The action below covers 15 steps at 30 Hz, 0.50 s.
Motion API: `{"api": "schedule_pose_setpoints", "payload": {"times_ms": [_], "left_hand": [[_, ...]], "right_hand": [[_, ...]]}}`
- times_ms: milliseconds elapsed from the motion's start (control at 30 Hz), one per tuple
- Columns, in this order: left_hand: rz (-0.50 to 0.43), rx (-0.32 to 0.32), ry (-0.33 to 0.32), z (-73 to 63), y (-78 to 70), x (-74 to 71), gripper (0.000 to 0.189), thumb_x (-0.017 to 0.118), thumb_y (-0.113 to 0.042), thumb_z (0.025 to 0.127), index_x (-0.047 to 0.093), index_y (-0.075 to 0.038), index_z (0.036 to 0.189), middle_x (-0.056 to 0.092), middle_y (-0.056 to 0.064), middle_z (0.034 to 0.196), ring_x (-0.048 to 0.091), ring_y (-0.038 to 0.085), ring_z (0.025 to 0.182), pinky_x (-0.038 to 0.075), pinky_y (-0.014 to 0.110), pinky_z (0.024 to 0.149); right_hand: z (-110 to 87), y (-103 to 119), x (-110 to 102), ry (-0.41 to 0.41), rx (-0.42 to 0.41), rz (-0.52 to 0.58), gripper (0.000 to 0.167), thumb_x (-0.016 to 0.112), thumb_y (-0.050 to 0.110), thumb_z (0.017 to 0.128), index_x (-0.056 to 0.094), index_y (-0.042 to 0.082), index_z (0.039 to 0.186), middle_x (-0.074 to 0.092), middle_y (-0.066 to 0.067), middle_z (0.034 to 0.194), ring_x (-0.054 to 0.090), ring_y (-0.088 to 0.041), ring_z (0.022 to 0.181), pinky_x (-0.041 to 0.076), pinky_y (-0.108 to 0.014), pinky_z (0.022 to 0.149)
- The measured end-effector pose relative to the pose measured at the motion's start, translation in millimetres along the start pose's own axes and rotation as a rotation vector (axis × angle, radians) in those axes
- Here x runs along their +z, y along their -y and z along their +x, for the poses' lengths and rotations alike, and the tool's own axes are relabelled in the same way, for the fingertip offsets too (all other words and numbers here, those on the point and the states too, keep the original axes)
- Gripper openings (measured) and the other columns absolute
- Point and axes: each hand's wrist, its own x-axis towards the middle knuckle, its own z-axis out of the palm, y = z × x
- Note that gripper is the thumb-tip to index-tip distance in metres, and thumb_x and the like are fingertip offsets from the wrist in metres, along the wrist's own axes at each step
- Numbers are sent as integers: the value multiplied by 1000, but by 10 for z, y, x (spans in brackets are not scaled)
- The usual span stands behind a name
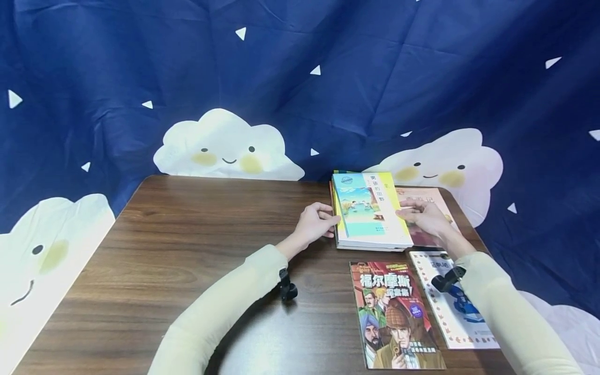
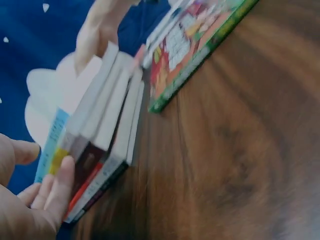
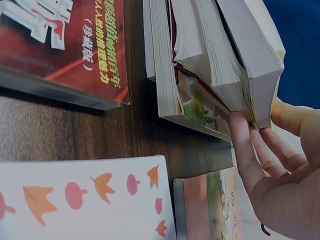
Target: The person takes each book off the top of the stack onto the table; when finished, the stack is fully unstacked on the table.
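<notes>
A stack of books stands at the back right of the table, topped by a light-blue and white book [image 1: 363, 208] with a yellow border. My left hand [image 1: 316, 224] holds its left side, thumb by the cover and fingers [image 2: 62, 182] against the spines. On the opposite side my right hand [image 1: 424, 219] grips the same book, its thumb [image 3: 285, 116] over the cover and fingertips at the page edges. Beneath it, the lower books [image 3: 167, 65] are slightly fanned and uneven.
A pink book [image 1: 433, 200] lies right of the stack, partly behind my right hand. In front lie a red detective comic-style book [image 1: 398, 317] and a white book with a leaf border [image 1: 440, 312], partly under my right forearm. A blue cloud-print curtain [image 1: 300, 78] hangs behind the wooden table [image 1: 187, 250].
</notes>
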Motion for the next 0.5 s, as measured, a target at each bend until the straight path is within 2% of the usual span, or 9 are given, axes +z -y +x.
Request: {"api": "schedule_pose_setpoints", "payload": {"times_ms": [133, 300, 400, 500], "left_hand": [[27, 3, -45, 121, -12, 68, 43, 79, -23, 97, 62, -2, 130, 74, 12, 103, 72, 14, 68, 70, 32, 65], [104, -14, -99, 185, -34, 138, 51, 86, -31, 90, 63, -4, 128, 74, 13, 106, 74, 16, 67, 70, 45, 70], [117, -28, -108, 212, -41, 152, 56, 89, -30, 87, 64, -4, 130, 73, 13, 109, 74, 16, 68, 70, 47, 72], [74, -49, -82, 237, -45, 132, 55, 90, -24, 87, 63, -3, 130, 72, 15, 111, 73, 16, 69, 71, 41, 69]], "right_hand": [[6, 7, 16, -1, 4, -18, 75, 72, 29, 102, 35, 1, 161, 69, 8, 107, 75, -7, 90, 69, -34, 86], [-1, 3, 30, -13, 2, -68, 74, 71, 31, 103, 37, 3, 162, 64, -5, 122, 74, -8, 92, 69, -32, 85], [-8, 6, 27, -29, 8, -83, 75, 72, 33, 102, 38, 4, 162, 64, -3, 120, 73, -7, 92, 68, -30, 83], [-11, 11, 14, -21, 1, -72, 75, 72, 34, 102, 37, 2, 161, 67, 5, 111, 72, -6, 92, 68, -31, 80]]}}
